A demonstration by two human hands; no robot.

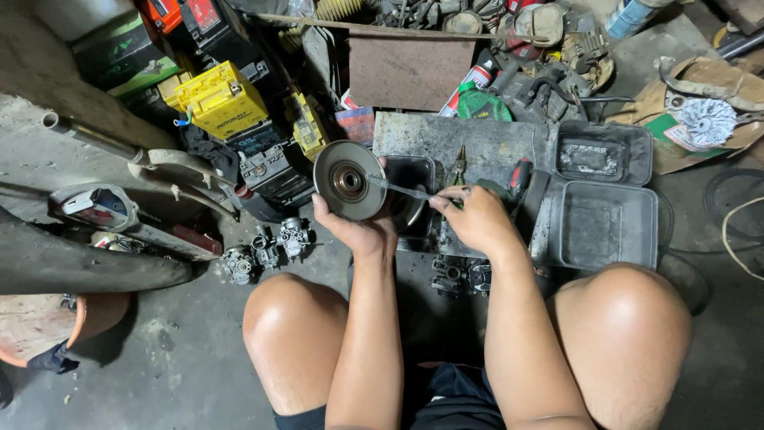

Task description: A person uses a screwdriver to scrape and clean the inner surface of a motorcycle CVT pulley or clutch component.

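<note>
The round metal pulley disc (350, 181) was up off the floor, held on edge above the person's knees and just in front of the open grey tool case (605, 199), its centre hub facing the camera. The risk was plain: the disc looked heavy and greasy, and it rested on one hand alone, so a slip of the palm could have dropped it onto the carburettors (267, 248) lying on the concrete floor (175, 358) below. The thin metal tool (406, 190) was another worry; its tip sat at the hub, and a push at the wrong angle could have skidded it across the polished face towards the holding thumb.

The left hand (354, 231) was cupped under the disc's lower rim, fingers curled round the back, thumb up against the face. The right hand (476, 216) was closed tight, pinching the near end of the thin tool between thumb and fingertips, with the other fingers tucked in.
</note>
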